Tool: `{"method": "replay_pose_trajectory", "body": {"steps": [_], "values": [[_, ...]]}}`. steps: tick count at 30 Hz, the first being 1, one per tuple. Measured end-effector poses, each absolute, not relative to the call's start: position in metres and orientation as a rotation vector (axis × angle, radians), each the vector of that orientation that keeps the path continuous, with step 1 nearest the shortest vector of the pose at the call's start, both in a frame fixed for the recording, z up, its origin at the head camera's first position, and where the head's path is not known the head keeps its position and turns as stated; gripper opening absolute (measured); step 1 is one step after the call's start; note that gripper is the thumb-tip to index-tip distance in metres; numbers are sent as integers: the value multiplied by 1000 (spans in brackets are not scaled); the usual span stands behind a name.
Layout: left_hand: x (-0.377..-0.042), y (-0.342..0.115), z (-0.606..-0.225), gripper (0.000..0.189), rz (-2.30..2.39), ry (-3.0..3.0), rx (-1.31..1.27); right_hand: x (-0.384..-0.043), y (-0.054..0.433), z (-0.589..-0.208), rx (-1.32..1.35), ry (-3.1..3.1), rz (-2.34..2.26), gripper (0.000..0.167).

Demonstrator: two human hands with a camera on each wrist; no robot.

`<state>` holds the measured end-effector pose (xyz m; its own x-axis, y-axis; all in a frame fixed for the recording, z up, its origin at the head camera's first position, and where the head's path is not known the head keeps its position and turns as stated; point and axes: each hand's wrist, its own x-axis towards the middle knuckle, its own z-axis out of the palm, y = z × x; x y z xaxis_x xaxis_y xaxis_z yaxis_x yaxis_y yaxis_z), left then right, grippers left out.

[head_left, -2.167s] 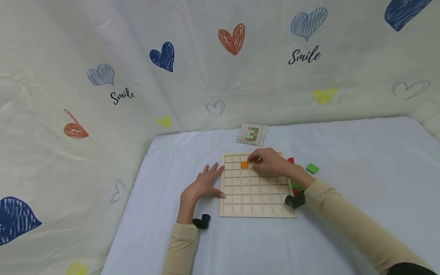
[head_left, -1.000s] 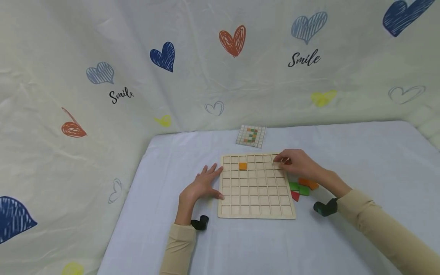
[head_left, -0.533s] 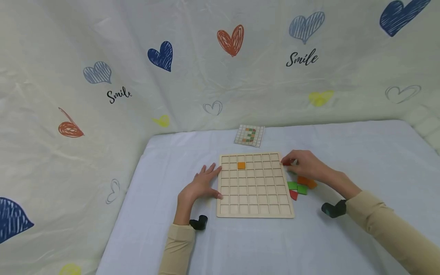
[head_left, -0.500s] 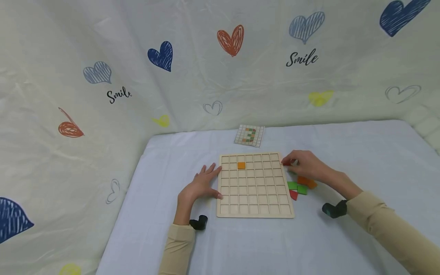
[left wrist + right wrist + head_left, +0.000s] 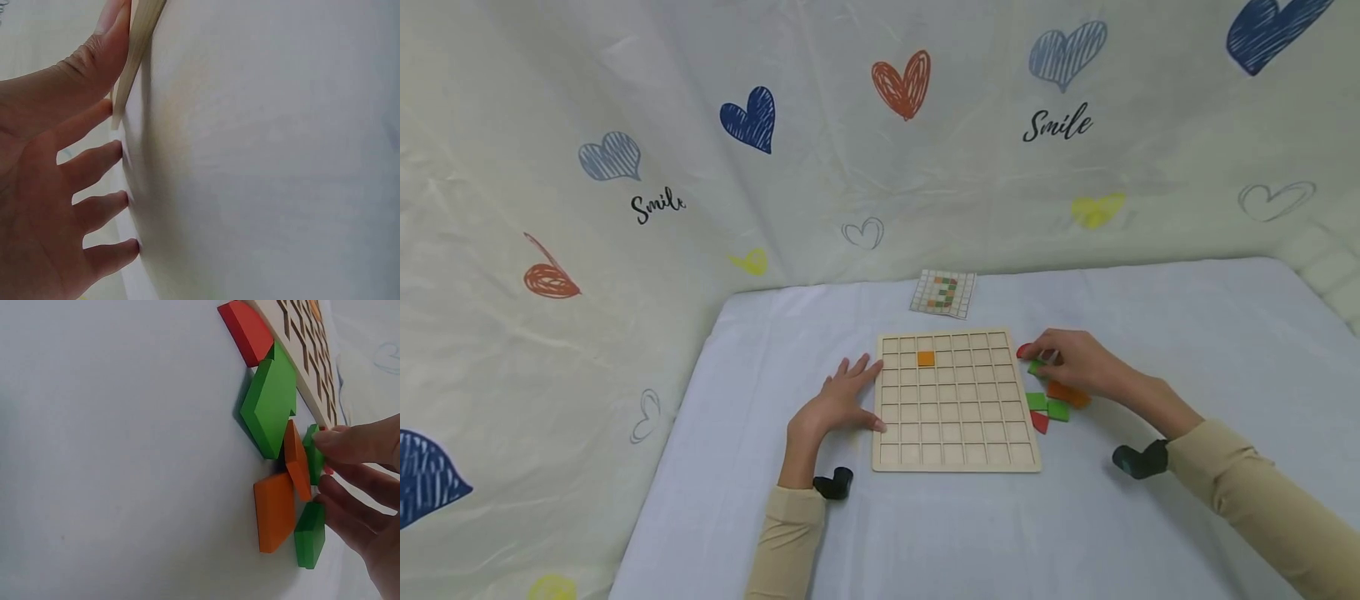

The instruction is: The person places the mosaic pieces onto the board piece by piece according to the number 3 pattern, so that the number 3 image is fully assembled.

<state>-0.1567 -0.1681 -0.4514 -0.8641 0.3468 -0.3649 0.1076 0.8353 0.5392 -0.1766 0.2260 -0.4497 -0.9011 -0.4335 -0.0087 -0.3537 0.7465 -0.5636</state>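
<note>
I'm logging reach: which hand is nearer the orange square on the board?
Left. The left hand touches the left edge of the board, left of the orange square; the right hand is beyond the right edge, at a green tile.

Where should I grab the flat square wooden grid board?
Probably pinch the board by its straight left rim, coming from the left, where the bare left hand touches it. At the right rim, a flat green tile and flat red piece might block you.

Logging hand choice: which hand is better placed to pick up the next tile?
Likely the right hand: it is at a green tile; the left hand touches the opposite edge of the board.
</note>
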Motion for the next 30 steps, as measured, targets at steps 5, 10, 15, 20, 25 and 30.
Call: {"method": "replay_pose_trajectory", "body": {"steps": [5,10,15,20,25,30], "values": [[-158,-168,-452,105,704,2554,325,-177,228,-454,-666,2802,-837,22],[-157,-167,-451,105,707,2554,324,-176,229,-456,-684,2800,-835,20],[-157,-167,-452,105,709,2558,326,-175,229,-457,-674,2796,-845,20],[-156,-168,-452,105,707,2561,325,-175,228,-457,-662,2796,-830,20],[-156,-169,-453,106,718,2558,333,-176,227,-456,-653,2813,-794,19],[-157,-169,-454,105,711,2558,339,-176,225,-455,-617,2829,-804,17]]}}
